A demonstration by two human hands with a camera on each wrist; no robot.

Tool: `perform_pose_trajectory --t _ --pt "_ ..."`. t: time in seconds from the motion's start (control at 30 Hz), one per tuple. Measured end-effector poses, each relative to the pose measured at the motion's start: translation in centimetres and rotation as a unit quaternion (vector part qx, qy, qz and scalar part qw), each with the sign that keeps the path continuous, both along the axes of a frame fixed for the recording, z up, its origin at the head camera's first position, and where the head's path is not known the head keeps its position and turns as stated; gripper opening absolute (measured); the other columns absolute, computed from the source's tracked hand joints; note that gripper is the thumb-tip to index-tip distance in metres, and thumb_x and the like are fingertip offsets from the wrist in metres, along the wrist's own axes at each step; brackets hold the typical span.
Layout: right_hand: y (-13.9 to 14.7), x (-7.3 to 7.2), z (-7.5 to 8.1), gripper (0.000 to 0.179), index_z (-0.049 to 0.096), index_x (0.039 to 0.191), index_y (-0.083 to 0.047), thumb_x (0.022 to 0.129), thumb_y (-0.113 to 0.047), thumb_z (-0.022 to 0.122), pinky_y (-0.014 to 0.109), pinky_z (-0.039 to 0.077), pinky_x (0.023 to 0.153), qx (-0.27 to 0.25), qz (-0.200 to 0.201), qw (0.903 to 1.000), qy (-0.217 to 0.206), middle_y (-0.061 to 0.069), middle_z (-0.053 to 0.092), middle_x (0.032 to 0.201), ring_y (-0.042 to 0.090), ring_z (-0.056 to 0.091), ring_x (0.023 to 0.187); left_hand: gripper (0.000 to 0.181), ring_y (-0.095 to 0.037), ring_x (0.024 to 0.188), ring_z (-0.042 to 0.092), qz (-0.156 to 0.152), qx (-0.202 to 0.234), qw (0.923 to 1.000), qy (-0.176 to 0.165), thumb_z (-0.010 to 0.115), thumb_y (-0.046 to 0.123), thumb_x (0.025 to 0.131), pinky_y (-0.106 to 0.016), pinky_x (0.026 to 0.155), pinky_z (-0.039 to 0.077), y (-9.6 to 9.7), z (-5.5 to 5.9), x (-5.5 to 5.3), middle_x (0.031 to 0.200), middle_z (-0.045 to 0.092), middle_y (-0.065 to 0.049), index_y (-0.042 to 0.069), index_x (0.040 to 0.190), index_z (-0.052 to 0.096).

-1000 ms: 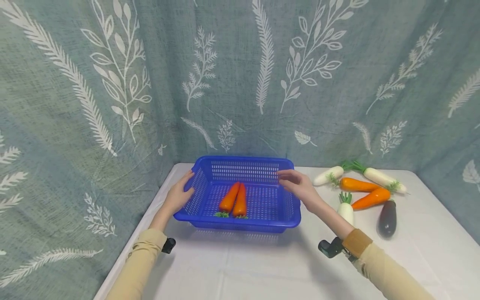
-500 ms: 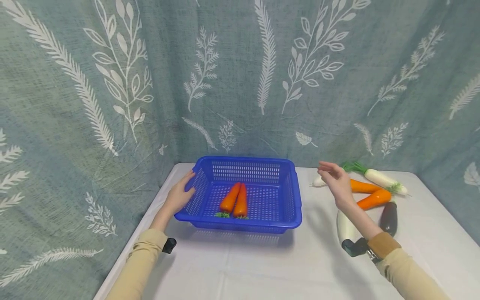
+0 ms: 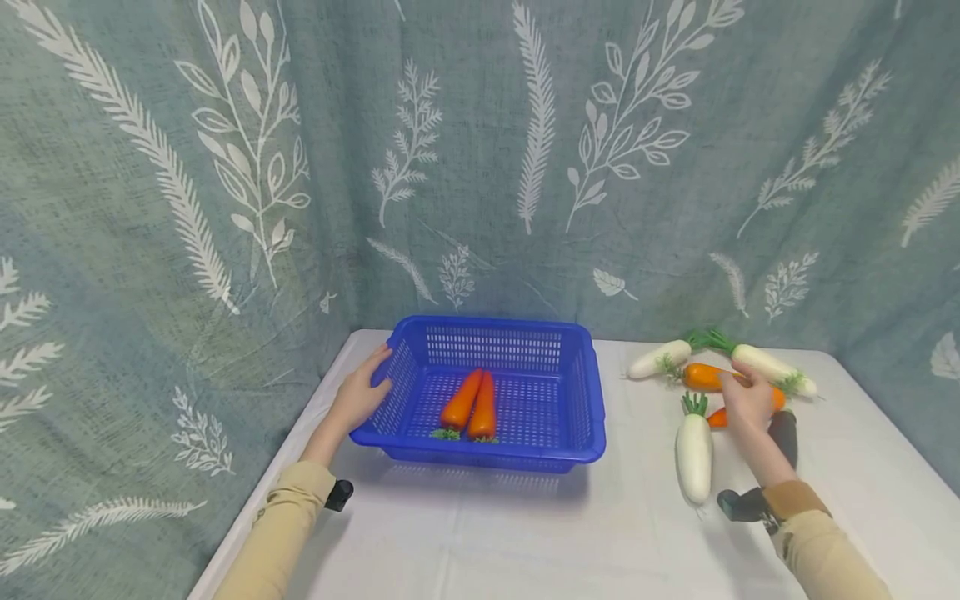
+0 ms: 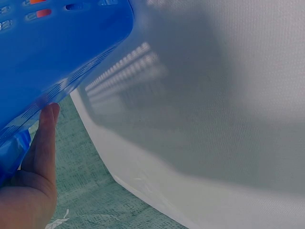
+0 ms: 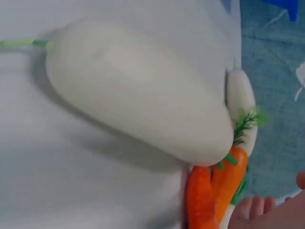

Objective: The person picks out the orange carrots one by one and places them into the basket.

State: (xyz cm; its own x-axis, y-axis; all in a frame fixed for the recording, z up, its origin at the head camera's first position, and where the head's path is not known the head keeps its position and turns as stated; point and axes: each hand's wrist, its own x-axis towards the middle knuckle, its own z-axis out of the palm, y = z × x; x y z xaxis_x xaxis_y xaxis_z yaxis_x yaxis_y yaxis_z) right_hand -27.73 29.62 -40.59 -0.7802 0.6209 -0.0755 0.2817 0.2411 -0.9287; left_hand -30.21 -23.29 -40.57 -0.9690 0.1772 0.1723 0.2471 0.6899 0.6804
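A blue perforated basket (image 3: 495, 454) stands at the middle of the table, with two carrots (image 3: 460, 406) (image 3: 483, 408) lying side by side inside. My left hand (image 3: 356, 402) grips the basket's left side; in the left wrist view its fingers (image 4: 46, 138) press the outer wall. Over on the right, my right hand (image 3: 748, 402) hovers above two more carrots (image 3: 701, 377) (image 3: 717, 418), partly covering them, thumb and fingers apart. An eggplant (image 3: 785, 435) lies partly behind its wrist. Closest to the right wrist camera is a white radish (image 5: 138, 90).
Two white radishes (image 3: 660, 360) (image 3: 768, 367) with green tops lie along the back of the white-covered table (image 3: 525, 542). A green-blue curtain (image 3: 480, 167) with white leaf patterns hangs behind and to the sides.
My right hand has moved right from the basket's right rim to above the carrots at the right. The left hand stays on the basket.
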Motion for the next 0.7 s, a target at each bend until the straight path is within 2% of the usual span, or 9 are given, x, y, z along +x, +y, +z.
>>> perform_pose_trajectory --t 0.1,0.3,0.53,0.7 --pt "0.6 0.4 -0.5 0.055 0.037 0.147 0.002 0.096 -0.017 0.045 0.046 0.034 0.111 -0.004 -0.021 0.9993 -0.031 0.028 0.038 0.147 0.041 0.038 0.134 0.055 -0.045 0.141 0.023 0.001 0.0 1.0 0.0 0.046 0.003 0.096 -0.058 0.113 0.022 -0.1 0.1 -0.1 0.157 0.024 -0.022 -0.006 0.148 0.032" --pt "0.8 0.9 -1.5 0.062 0.027 0.149 0.006 0.096 -0.02 0.046 0.047 0.027 0.115 -0.019 -0.044 0.9968 -0.064 0.031 0.028 0.151 0.043 0.028 0.139 0.055 -0.044 0.141 0.023 0.001 0.0 1.0 0.0 0.047 0.002 0.096 -0.057 0.114 0.023 -0.1 0.2 -0.1 0.157 0.024 -0.021 -0.006 0.148 0.032" --pt "0.4 0.9 -2.4 0.06 0.026 0.147 0.01 0.096 -0.014 0.048 0.053 0.021 0.116 0.022 -0.051 0.9949 -0.084 0.039 0.017 0.148 0.049 0.023 0.138 0.054 -0.044 0.141 0.023 -0.001 0.0 1.0 0.001 0.047 0.002 0.096 -0.056 0.114 0.022 0.0 0.1 0.1 0.157 0.024 -0.021 -0.007 0.147 0.032" --pt "0.0 0.5 -2.8 0.058 0.029 0.144 0.012 0.096 -0.013 0.05 0.056 0.02 0.115 0.05 -0.054 0.9924 -0.099 0.04 0.017 0.146 0.052 0.023 0.136 0.054 -0.043 0.141 0.024 0.001 -0.001 1.0 0.003 0.047 0.002 0.095 -0.056 0.114 0.022 0.0 0.1 0.1 0.157 0.024 -0.022 -0.008 0.147 0.033"
